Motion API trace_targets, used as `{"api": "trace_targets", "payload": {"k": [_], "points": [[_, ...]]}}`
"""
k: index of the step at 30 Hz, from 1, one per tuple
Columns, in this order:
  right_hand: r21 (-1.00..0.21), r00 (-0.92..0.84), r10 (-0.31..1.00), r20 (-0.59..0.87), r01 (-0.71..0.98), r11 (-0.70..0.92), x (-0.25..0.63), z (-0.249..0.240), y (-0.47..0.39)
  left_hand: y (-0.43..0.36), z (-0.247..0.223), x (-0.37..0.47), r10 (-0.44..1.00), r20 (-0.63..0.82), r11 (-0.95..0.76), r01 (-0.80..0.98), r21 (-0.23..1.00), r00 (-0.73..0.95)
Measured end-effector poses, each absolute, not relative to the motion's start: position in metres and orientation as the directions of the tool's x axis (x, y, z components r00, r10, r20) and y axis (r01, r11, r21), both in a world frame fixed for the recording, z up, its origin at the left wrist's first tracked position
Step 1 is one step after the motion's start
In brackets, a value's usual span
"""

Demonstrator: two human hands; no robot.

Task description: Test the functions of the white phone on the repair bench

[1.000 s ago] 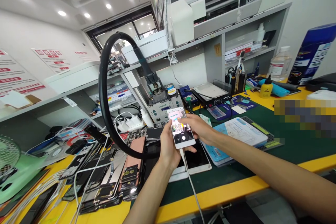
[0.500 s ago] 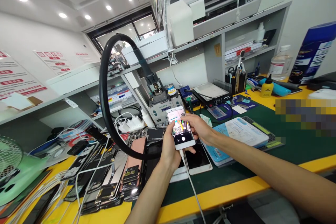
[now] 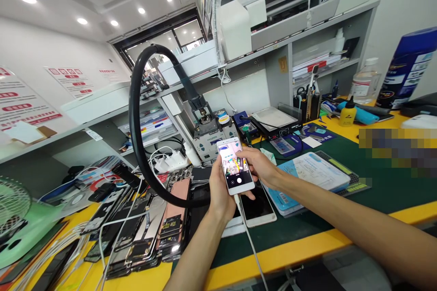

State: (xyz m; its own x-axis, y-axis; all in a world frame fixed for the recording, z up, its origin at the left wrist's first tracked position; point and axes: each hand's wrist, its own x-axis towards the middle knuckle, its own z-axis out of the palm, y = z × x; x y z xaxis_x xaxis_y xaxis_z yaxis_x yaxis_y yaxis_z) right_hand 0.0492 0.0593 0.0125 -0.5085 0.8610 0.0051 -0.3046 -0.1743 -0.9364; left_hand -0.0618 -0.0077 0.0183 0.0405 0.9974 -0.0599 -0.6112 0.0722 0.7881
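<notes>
A white phone [image 3: 235, 166] with a camera picture on its lit screen is held upright, tilted, above the bench. My left hand [image 3: 219, 191] wraps round its left side, with the thumb along the edge. From the right, my right hand [image 3: 259, 166] grips the phone too, one finger over the upper right of the screen and others behind it. A white cable [image 3: 247, 232] runs down from the phone's bottom edge. Below the hands lies a second white-framed phone [image 3: 258, 209] with a dark screen.
Phone parts [image 3: 139, 232] are piled at the left, beside a green fan [image 3: 34, 227]. A thick black hose [image 3: 134, 122] arches over them from a grey station [image 3: 211, 141]. Blue plastic cases [image 3: 307, 177] lie on the green mat [image 3: 382, 191] at the right. A yellow bottle [image 3: 348, 113] stands behind.
My left thumb has moved off the screen to the phone's left edge. The picture on the phone's screen has shifted slightly.
</notes>
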Motion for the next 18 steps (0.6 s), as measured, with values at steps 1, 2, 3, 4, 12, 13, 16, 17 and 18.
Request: {"api": "trace_targets", "payload": {"k": [1, 2, 3, 4, 12, 13, 16, 17, 18], "points": [[-0.944, -0.505, 0.863, 0.004, -0.287, -0.164, 0.0490, 0.0115, 0.0598, -0.0077, 0.0177, -0.0620, 0.997, -0.061, 0.074, -0.609, 0.790, 0.042], [-0.951, -0.503, 0.865, 0.001, -0.268, -0.154, 0.0489, 0.0107, 0.0603, -0.0076, 0.0171, -0.0623, 0.997, -0.062, 0.075, -0.607, 0.791, 0.043], [-0.958, -0.500, 0.866, -0.002, -0.248, -0.145, 0.0489, 0.0101, 0.0606, -0.0076, 0.0166, -0.0626, 0.997, -0.061, 0.075, -0.606, 0.792, 0.044], [-0.964, -0.498, 0.867, -0.005, -0.228, -0.137, 0.0490, 0.0097, 0.0608, -0.0075, 0.0161, -0.0629, 0.997, -0.060, 0.075, -0.604, 0.793, 0.045], [-0.947, -0.512, 0.859, 0.007, -0.280, -0.159, 0.0501, 0.0108, 0.0598, -0.0071, 0.0184, -0.0620, 0.996, -0.082, 0.090, -0.609, 0.788, 0.041], [-0.939, -0.516, 0.857, 0.006, -0.297, -0.172, 0.0501, 0.0117, 0.0593, -0.0071, 0.0191, -0.0617, 0.995, -0.086, 0.094, -0.612, 0.785, 0.042], [-0.924, -0.515, 0.857, -0.005, -0.326, -0.201, 0.0498, 0.0143, 0.0576, -0.0069, 0.0199, -0.0611, 0.995, -0.089, 0.104, -0.616, 0.781, 0.054], [-0.921, -0.515, 0.857, -0.006, -0.331, -0.205, 0.0496, 0.0150, 0.0571, -0.0068, 0.0198, -0.0611, 0.994, -0.087, 0.105, -0.616, 0.780, 0.060], [-0.919, -0.516, 0.856, -0.005, -0.335, -0.207, 0.0495, 0.0154, 0.0569, -0.0067, 0.0195, -0.0612, 0.994, -0.084, 0.107, -0.617, 0.780, 0.067]]}}
